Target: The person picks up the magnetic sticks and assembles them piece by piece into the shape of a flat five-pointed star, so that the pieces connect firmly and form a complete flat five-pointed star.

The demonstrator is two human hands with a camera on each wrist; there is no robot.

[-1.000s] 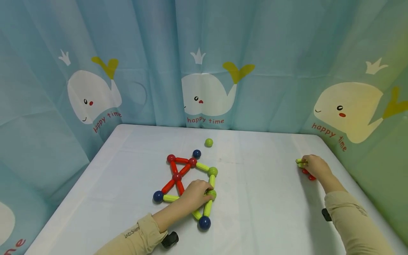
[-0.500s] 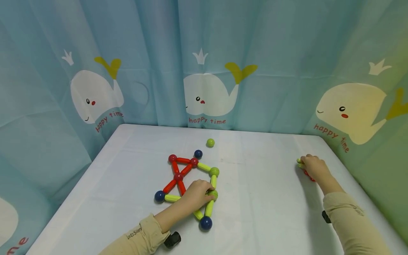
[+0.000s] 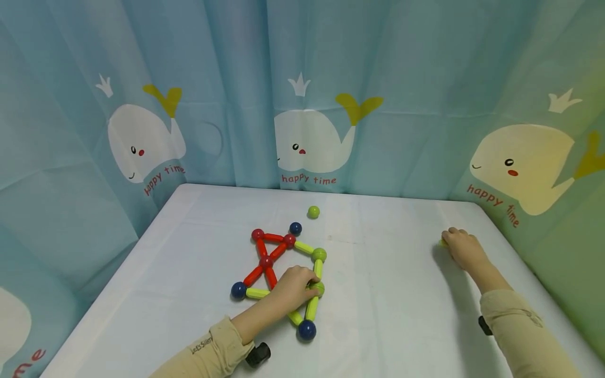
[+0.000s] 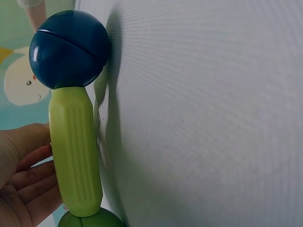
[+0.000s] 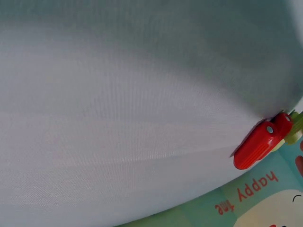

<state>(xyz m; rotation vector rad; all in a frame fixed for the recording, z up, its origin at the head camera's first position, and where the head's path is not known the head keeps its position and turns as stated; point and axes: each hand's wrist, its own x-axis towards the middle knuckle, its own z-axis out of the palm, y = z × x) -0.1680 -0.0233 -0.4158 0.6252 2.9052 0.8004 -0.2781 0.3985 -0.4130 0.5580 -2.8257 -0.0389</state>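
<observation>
My left hand (image 3: pixel 295 287) grips a green ball (image 3: pixel 320 289) at the right side of a flat figure of magnetic rods and balls. In the left wrist view, a green rod (image 4: pixel 75 151) joins a dark blue ball (image 4: pixel 69 49) to a green ball (image 4: pixel 90 219), with fingers behind the rod. My right hand (image 3: pixel 465 251), far right on the table, has its fingers curled over a green rod (image 3: pixel 443 243) whose end peeks out. Red rods (image 5: pixel 258 144) lie beside green ones (image 5: pixel 295 128) in the right wrist view; the hand hides the red ones from the head view.
The figure's red part has red rods (image 3: pixel 279 251) and red balls (image 3: pixel 266 262); a dark blue ball (image 3: pixel 238 290) marks its left corner. Behind it are another dark blue ball (image 3: pixel 295 228) and a loose green ball (image 3: pixel 313 212). A whale-print curtain surrounds the white table (image 3: pixel 378 294).
My right hand has shifted slightly over the rods, so the red ones no longer show in the head view. The left hand stays at the green ball; the head view has drifted a little.
</observation>
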